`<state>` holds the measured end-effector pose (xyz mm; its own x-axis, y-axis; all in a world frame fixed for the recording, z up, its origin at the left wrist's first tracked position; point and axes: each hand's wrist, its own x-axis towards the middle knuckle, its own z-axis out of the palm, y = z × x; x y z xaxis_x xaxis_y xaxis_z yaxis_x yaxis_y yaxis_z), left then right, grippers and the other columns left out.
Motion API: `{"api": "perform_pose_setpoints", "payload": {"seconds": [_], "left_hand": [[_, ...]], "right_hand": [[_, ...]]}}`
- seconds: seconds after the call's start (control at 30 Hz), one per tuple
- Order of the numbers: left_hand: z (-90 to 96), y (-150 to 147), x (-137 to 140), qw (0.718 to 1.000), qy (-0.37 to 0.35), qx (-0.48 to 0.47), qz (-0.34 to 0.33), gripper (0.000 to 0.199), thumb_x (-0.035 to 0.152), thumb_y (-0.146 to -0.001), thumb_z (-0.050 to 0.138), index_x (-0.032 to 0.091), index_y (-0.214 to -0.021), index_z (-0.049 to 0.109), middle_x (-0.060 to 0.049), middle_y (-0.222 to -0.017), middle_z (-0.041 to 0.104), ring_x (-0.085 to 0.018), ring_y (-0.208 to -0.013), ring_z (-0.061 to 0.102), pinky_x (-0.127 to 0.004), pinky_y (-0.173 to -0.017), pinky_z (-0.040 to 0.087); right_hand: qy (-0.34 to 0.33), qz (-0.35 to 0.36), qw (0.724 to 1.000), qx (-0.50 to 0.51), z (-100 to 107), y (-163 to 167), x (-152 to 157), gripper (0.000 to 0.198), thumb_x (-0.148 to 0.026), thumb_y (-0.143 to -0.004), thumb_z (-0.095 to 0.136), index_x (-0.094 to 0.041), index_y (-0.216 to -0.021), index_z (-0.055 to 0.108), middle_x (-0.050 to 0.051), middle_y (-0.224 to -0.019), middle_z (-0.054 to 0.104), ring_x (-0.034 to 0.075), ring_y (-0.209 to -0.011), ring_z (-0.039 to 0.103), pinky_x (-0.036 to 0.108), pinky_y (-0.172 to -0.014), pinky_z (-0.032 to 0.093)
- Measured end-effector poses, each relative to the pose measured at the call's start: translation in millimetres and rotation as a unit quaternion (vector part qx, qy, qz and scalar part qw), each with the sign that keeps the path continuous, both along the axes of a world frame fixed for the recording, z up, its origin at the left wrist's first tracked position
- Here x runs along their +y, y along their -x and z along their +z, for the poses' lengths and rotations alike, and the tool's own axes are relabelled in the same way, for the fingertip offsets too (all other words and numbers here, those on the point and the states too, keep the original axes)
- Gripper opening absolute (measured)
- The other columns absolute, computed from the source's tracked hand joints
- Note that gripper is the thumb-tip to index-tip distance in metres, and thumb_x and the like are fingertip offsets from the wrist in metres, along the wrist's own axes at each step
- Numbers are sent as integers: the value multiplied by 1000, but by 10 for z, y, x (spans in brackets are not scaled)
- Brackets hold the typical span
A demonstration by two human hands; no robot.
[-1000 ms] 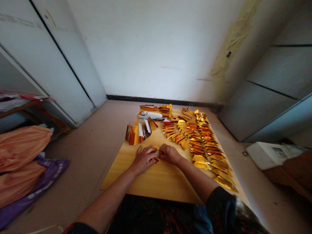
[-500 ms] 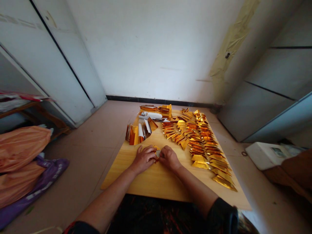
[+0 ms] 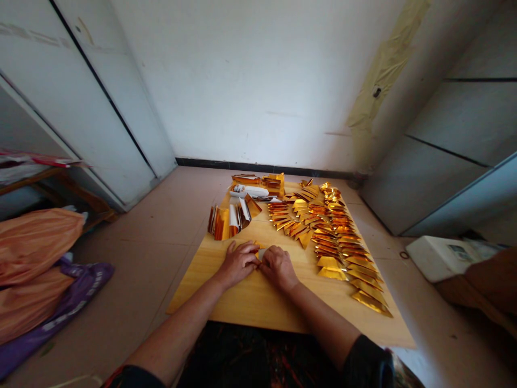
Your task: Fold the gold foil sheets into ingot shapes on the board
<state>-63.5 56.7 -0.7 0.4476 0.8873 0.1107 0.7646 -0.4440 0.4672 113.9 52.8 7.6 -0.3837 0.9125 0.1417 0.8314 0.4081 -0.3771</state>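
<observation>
A small piece of gold foil paper (image 3: 261, 247) lies between my hands on the wooden board (image 3: 242, 307), mostly hidden by my fingers. My left hand (image 3: 239, 263) presses on its left side with bent fingers. My right hand (image 3: 278, 267) is curled with its fingers together, pinching the paper's near right edge. To the right, rows of folded gold paper pieces (image 3: 332, 268) overlap one another. Beyond my left hand stands a bundle of gold foil sheets (image 3: 223, 223) with white backs.
At the board's far side are more gold sheets (image 3: 276, 185) and a white item (image 3: 256, 191). Orange bags (image 3: 38, 245) and a purple bag (image 3: 86, 288) lie on the floor at left. A white box (image 3: 440, 257) stands at right, and a wall (image 3: 258, 81) rises behind.
My right hand has shifted slightly down and turned, its fingertips now nearer my left fingers at the paper's near edge. My left hand stays almost where it was.
</observation>
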Motion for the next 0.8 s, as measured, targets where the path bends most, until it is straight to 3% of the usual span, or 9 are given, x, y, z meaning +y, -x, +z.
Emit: {"api": "perform_pose_setpoints", "payload": {"seconds": [0.33, 0.8], "left_hand": [[37, 2, -8, 1000, 8, 7, -1, 14, 22, -81, 58, 30, -82, 70, 0, -130, 57, -26, -128, 42, -59, -104, 18], [40, 12, -15, 1000, 4, -1, -10, 16, 26, -83, 56, 33, -87, 71, -1, -130, 57, -26, -128, 42, -59, -104, 17]], "right_hand": [[-7, 22, 1000, 19, -56, -26, -9, 13, -30, -79, 66, -19, -75, 61, 2, -84, 57, 16, -83, 50, 26, -70, 29], [36, -43, 997, 53, -28, -111, 239, 14, -6, -76, 52, -17, -69, 59, 2, -76, 55, 12, -73, 52, 20, -65, 37]]}}
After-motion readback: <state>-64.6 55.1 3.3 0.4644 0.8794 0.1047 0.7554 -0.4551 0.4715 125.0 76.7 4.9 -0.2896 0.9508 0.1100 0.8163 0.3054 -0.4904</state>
